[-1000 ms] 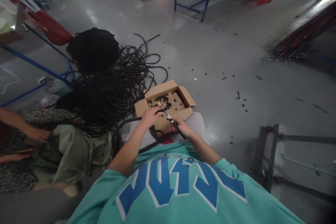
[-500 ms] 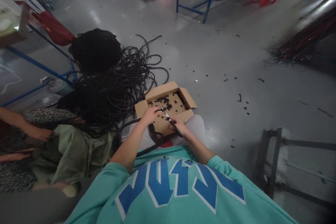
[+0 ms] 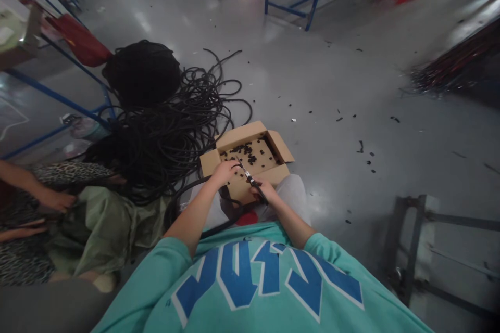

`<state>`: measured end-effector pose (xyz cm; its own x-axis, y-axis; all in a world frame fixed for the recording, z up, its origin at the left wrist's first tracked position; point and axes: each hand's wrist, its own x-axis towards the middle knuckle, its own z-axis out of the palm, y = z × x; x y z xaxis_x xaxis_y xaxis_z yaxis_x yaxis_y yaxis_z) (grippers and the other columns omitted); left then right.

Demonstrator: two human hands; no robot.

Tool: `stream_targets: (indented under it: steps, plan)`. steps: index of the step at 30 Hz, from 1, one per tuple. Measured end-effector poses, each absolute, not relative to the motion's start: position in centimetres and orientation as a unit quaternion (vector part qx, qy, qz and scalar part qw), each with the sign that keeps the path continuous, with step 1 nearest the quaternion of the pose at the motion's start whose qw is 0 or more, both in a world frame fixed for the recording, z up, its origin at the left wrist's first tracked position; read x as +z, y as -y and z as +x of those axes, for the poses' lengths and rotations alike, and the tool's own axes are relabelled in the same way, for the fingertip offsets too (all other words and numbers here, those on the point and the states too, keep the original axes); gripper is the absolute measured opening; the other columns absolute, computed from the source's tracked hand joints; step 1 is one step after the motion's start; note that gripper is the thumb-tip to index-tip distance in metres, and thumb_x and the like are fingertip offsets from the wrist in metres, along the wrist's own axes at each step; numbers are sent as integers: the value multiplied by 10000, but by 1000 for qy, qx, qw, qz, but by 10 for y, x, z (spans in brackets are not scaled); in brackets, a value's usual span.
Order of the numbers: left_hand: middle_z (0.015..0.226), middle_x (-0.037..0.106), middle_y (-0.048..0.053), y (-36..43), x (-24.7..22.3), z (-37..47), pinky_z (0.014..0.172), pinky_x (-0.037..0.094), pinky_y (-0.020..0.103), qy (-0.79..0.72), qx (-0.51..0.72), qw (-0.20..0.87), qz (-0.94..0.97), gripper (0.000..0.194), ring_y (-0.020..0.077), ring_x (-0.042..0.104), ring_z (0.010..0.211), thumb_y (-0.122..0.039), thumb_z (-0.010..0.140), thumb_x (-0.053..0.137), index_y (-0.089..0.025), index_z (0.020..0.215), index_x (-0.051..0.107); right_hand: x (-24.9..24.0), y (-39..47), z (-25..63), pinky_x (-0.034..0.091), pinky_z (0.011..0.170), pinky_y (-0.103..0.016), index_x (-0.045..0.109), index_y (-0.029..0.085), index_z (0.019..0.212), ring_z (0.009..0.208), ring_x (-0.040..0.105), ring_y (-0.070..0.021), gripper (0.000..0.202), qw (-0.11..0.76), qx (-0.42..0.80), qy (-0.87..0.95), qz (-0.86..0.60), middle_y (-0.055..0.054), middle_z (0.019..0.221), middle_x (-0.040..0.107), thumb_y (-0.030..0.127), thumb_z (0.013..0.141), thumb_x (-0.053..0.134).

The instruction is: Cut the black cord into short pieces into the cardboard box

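An open cardboard box (image 3: pixel 269 173) stands in front of me between my knees, with many small black cut pieces (image 3: pixel 250 155) scattered on its bottom. Over the box's near left side, my left hand (image 3: pixel 225 172) is closed on a black rubber tube (image 3: pixel 194 183), whose end pokes out at the fingertips. My right hand (image 3: pixel 264 191) grips a pair of scissors (image 3: pixel 249 176) by dark handles. Their metal blades point up and left, right beside the tube's end. Whether the blades touch the tube is too small to tell.
A tangled heap of black tubing (image 3: pixel 156 140) and a round black bundle (image 3: pixel 142 73) lie to the left. Beside them sits another person, whose hand (image 3: pixel 58 200) rests near green cloth (image 3: pixel 105 218). Black scraps dot the floor (image 3: pixel 332 166). A metal frame (image 3: pixel 417 250) stands at right.
Both hands stay over the box with the tube and scissors held. The scissors have shifted very slightly left; the view has tilted a little.
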<state>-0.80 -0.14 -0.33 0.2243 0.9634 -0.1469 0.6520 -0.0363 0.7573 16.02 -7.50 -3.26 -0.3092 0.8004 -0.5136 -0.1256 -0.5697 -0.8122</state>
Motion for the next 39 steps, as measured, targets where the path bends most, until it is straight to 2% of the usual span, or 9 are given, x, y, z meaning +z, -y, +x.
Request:
stream_targets:
  steps: [3, 8, 11, 17, 21, 28, 33, 39]
  plan:
    - [813, 650, 49, -3, -10, -9, 826, 382, 327, -586, 219, 385, 678, 142, 197, 559, 819, -189, 623, 566, -204, 736, 652, -36, 72, 160, 276, 345, -185, 527, 140, 965, 321, 380, -66, 481, 320, 741, 322, -494, 92, 385, 420, 225, 496, 593]
    - [792, 636, 42, -5, -20, -14, 783, 404, 300, -617, 275, 448, 585, 240, 160, 560, 764, -94, 537, 586, -159, 765, 624, -41, 72, 163, 297, 376, -196, 506, 134, 1004, 354, 401, -77, 503, 325, 740, 320, -494, 80, 407, 436, 238, 519, 586]
    - [762, 622, 35, -1, -17, -16, 698, 422, 265, -624, 305, 479, 537, 244, 133, 555, 703, -129, 536, 598, -135, 780, 599, -43, 74, 167, 318, 423, -197, 494, 145, 1060, 402, 412, -71, 549, 327, 733, 350, -483, 78, 453, 444, 223, 524, 582]
    - [591, 559, -6, 12, 4, -11, 504, 387, 216, -605, 309, 531, 506, 248, 74, 476, 472, -251, 584, 599, -124, 794, 562, -47, 79, 171, 358, 568, -200, 484, 193, 1104, 613, 467, -85, 639, 319, 730, 411, -443, 44, 672, 517, 124, 475, 575]
    - [638, 576, 10, 20, 7, -7, 529, 412, 235, -601, 310, 534, 507, 268, 82, 503, 500, -251, 565, 622, -122, 779, 528, -46, 81, 169, 361, 620, -215, 486, 207, 1114, 658, 469, -100, 638, 311, 709, 448, -447, 41, 699, 519, 129, 489, 578]
    - [704, 591, 15, 25, 10, -5, 697, 431, 293, -584, 285, 465, 601, 210, 129, 554, 678, -220, 542, 641, -128, 694, 528, -37, 83, 167, 370, 642, -240, 488, 212, 1114, 670, 481, -113, 591, 302, 680, 483, -463, 28, 726, 545, 183, 534, 596]
    - [742, 608, 33, 27, 19, -8, 704, 429, 294, -573, 268, 434, 641, 209, 141, 557, 695, -257, 577, 625, -128, 729, 562, -27, 86, 166, 354, 612, -237, 515, 170, 1060, 635, 458, -107, 557, 318, 689, 460, -460, 31, 680, 513, 150, 507, 587]
    - [771, 625, 46, 32, 24, -6, 691, 432, 290, -564, 246, 416, 670, 214, 147, 561, 709, -291, 633, 584, -132, 777, 586, -11, 89, 167, 333, 588, -219, 503, 186, 1023, 594, 441, -82, 543, 320, 732, 423, -428, 57, 637, 479, 116, 488, 559]
